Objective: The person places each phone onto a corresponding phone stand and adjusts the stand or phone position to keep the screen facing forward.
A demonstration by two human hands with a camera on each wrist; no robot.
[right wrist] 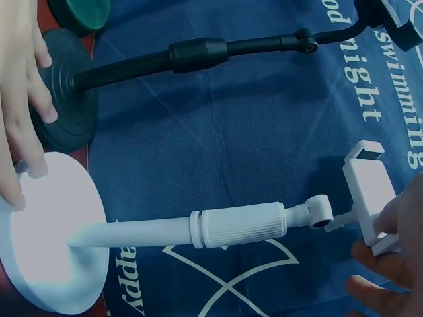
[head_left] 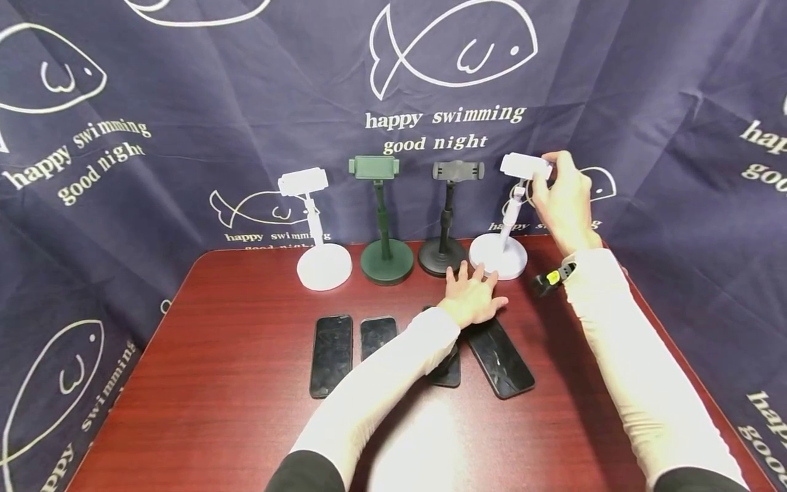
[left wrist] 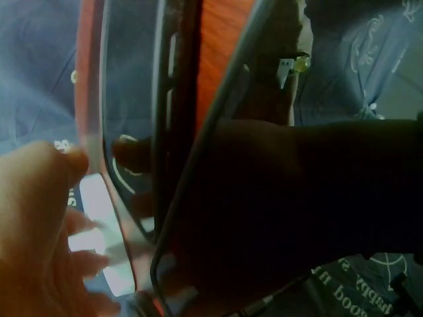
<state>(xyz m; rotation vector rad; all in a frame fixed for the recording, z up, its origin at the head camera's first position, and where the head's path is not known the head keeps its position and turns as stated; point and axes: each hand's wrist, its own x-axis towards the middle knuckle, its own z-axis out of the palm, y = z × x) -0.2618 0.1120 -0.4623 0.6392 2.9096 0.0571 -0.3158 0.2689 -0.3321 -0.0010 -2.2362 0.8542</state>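
My right hand pinches the right end of the clamp on the rightmost white phone stand. In the right wrist view that clamp sits tilted on its joint, with the thumb and fingers at its edge. My left hand lies low over the table with its fingers spread. Its fingertips reach the white stand's round base and the black phone stand's base. Beneath the left hand and wrist, a large dark smartphone lies slanted on the table, its upper end partly covered.
A black phone stand, a green one and another white one stand leftward along the back edge. More smartphones lie in front: one at left, a smaller one, another partly under the left sleeve. A printed curtain hangs behind.
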